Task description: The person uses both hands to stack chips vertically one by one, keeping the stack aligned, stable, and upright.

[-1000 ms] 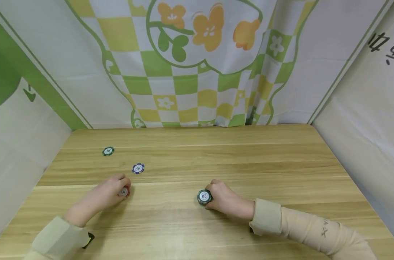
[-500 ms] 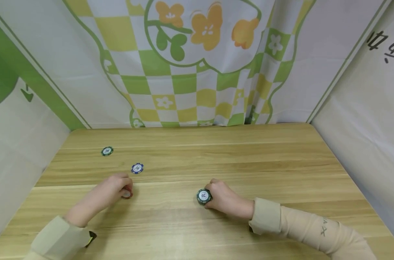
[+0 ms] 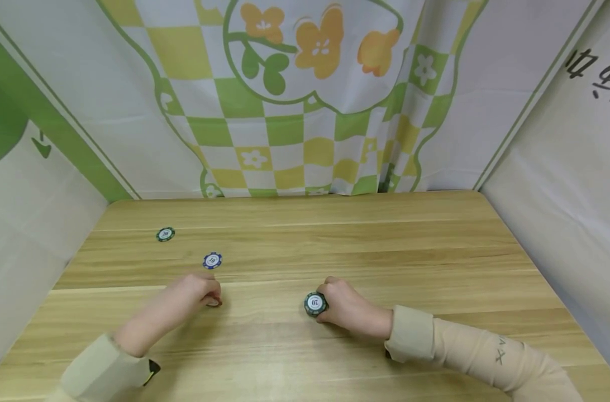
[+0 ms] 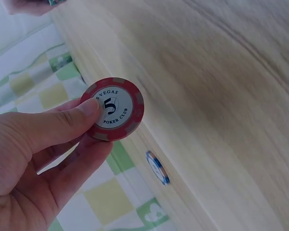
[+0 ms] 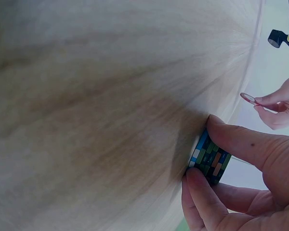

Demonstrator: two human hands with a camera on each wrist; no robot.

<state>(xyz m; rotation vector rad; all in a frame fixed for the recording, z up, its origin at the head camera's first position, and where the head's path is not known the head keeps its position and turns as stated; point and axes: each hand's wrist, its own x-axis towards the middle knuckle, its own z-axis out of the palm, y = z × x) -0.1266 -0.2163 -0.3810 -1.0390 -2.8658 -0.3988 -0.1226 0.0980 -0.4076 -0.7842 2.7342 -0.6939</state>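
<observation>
Between thumb and fingers my left hand [image 3: 189, 296] pinches a red poker chip [image 4: 125, 108] marked 5. In the head view only a sliver of that chip shows under the fingers; the right wrist view shows it raised off the table. To the right, my right hand [image 3: 349, 306] holds a short stack of poker chips [image 3: 315, 304], a green 20 on top. Green and blue edges of the stack [image 5: 211, 159] show in the right wrist view, gripped between thumb and fingertips. Whether the stack touches the table is hard to tell.
A blue chip [image 3: 212, 261] marked 10 lies flat just behind my left hand. Farther back and left lies a green 20 chip [image 3: 166, 234]. The wooden table [image 3: 385, 240] meets a patterned curtain [image 3: 305, 139] at the back, with white cloth on both sides.
My left hand has moved right with the red chip, whose face has turned from view in the head camera. My right hand and the stack have stayed in place.
</observation>
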